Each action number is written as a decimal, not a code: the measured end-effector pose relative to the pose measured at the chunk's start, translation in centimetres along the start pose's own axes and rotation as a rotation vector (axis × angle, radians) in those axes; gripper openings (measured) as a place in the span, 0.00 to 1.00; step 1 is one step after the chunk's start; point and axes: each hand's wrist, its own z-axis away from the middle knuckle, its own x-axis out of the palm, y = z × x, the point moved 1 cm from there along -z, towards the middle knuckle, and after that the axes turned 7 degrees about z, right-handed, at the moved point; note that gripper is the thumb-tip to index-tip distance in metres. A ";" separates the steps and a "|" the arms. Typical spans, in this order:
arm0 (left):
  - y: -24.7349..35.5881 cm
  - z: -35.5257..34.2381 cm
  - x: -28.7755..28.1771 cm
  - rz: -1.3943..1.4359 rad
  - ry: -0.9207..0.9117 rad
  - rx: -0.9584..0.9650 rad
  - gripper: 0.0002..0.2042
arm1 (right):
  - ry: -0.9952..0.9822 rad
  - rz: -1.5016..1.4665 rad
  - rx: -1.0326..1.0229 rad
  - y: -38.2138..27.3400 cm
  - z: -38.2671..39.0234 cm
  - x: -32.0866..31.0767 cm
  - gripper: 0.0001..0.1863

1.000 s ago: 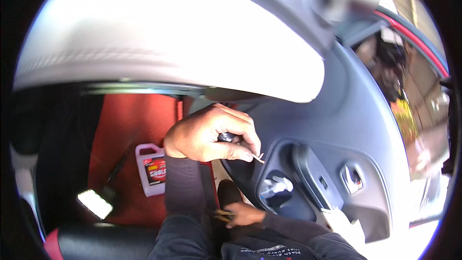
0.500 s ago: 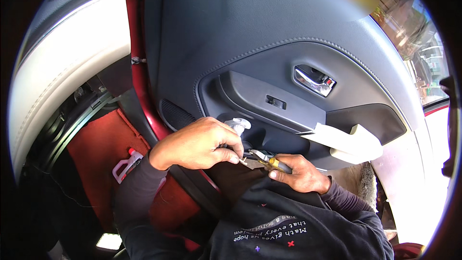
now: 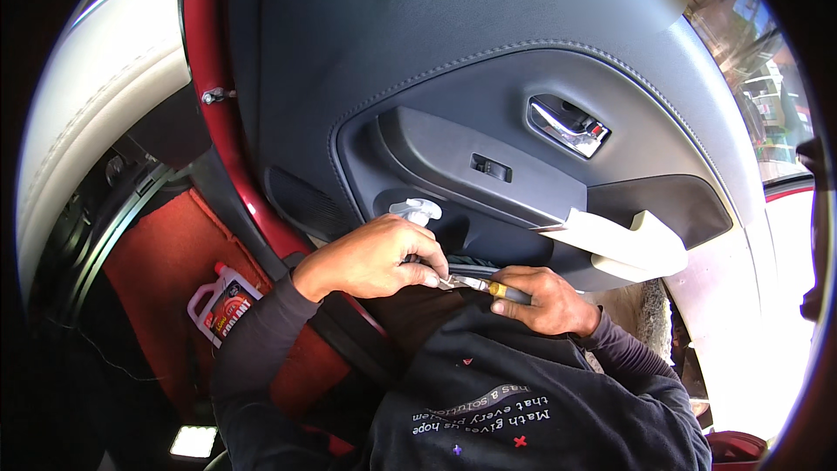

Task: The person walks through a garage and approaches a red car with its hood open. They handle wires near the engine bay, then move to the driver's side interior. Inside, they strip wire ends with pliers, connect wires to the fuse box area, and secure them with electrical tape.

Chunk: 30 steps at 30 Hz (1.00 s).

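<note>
My left hand [image 3: 375, 262] pinches a small, thin piece [image 3: 445, 282] just below the door pocket; what else its fingers hold is hidden. My right hand [image 3: 545, 301] grips pliers with yellow and dark handles [image 3: 504, 290]. Their metal jaws point left, at the thin piece beside my left fingertips. Behind my hands, a translucent plastic item [image 3: 415, 208] sits in the door pocket of the dark grey door panel [image 3: 366, 52].
A white pull handle [image 3: 632, 242], window switch [image 3: 491, 167] and chrome door handle [image 3: 567, 128] are on the panel. At left are a cream seat [image 3: 100, 61], red mat [image 3: 148, 270], pink jug [image 3: 225, 301], lit lamp [image 3: 193, 440] and red doorframe edge [image 3: 218, 122].
The view has swung from the seat to the door panel. The pliers, earlier low in my right hand, have come up to the thin piece at my left fingertips.
</note>
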 end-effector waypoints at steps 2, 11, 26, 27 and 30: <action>-0.2 -0.2 0.1 0.000 -0.005 -0.011 0.08 | 0.001 0.009 -0.021 0.0 -0.2 0.0 0.14; -0.1 -0.5 0.3 0.037 -0.014 -0.089 0.07 | 0.006 0.010 -0.044 0.2 0.0 -0.3 0.14; -1.4 -1.4 1.5 0.082 0.029 -0.144 0.08 | 0.027 -0.028 -0.012 1.3 0.6 1.0 0.15; -1.3 -1.4 1.5 0.076 0.030 -0.137 0.08 | 0.023 -0.040 -0.010 1.4 0.7 1.2 0.15; -1.4 -1.5 1.6 0.059 0.031 -0.117 0.07 | 0.002 -0.089 -0.010 1.9 0.6 1.6 0.16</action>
